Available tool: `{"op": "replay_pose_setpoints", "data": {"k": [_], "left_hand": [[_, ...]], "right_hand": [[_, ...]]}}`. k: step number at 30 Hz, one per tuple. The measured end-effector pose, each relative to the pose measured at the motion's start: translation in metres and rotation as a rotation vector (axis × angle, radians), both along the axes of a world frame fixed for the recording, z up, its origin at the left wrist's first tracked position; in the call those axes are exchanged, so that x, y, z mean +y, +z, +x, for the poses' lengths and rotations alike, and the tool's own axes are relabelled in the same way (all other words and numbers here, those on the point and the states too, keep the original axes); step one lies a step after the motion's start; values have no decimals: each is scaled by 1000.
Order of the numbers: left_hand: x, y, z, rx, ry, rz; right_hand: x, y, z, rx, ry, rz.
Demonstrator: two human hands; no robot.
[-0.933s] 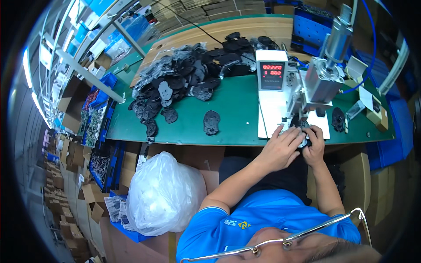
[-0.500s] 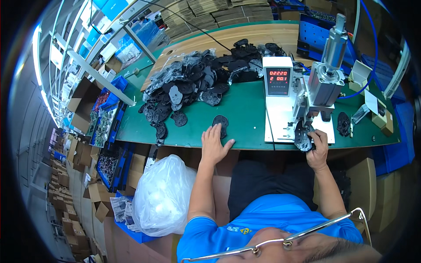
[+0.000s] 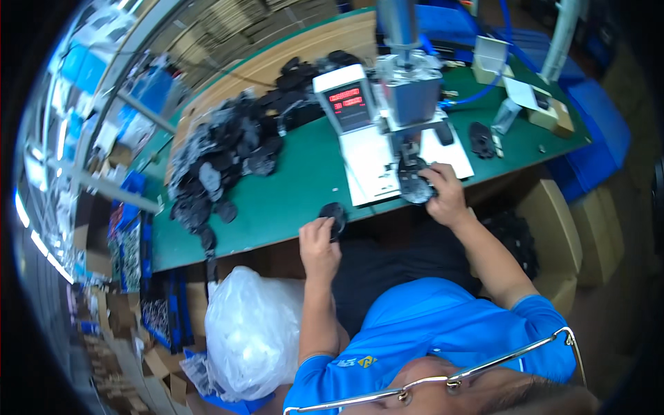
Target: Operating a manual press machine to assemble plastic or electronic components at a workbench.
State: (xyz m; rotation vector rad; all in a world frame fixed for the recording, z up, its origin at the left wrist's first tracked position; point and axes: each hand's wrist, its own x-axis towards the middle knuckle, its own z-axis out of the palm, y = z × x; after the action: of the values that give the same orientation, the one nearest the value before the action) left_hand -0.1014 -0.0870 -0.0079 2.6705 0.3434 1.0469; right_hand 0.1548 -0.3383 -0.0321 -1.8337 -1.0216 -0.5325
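Note:
At the green table's front edge, my left hand (image 3: 319, 247) is closed on a flat black plastic part (image 3: 335, 213), its fingers curled over the near end. My right hand (image 3: 449, 196) pinches the right side of another black plastic part (image 3: 416, 187), which sits beneath the head of a bench press (image 3: 409, 93). The far end of that part is hidden under the press. The press stands on a white base plate (image 3: 370, 169), beside a white control box (image 3: 346, 100) with a red lit display. Motion blurs the picture somewhat.
A big heap of black parts (image 3: 238, 138) covers the table's left and back. One loose black part (image 3: 481, 140) and small open boxes (image 3: 491, 62) lie right of the press. A white plastic bag (image 3: 252, 332) bulges below the table's edge, left of my left arm.
The whole view has turned and shifted. My left hand has closed on the black part it was resting on and drawn it to the table's edge. The right hand keeps its part at the press.

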Motion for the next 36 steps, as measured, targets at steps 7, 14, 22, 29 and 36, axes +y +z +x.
{"op": "replay_pose_setpoints", "data": {"k": [7,14,22,29,36], "left_hand": [[-23,5,16,-22,-201,-66],[-32,10,19,-47,-258,-116],[-37,13,24,-44,-289,-145],[-40,30,39,-68,-303,-126],[-56,34,85,-100,-425,-5]], "right_hand": [[-6,0,1,-32,-24,25],[-9,3,-2,-34,-21,20],[-5,6,-1,-39,-19,32],[-8,8,2,-31,-27,39],[-42,24,4,277,-17,163]]}}
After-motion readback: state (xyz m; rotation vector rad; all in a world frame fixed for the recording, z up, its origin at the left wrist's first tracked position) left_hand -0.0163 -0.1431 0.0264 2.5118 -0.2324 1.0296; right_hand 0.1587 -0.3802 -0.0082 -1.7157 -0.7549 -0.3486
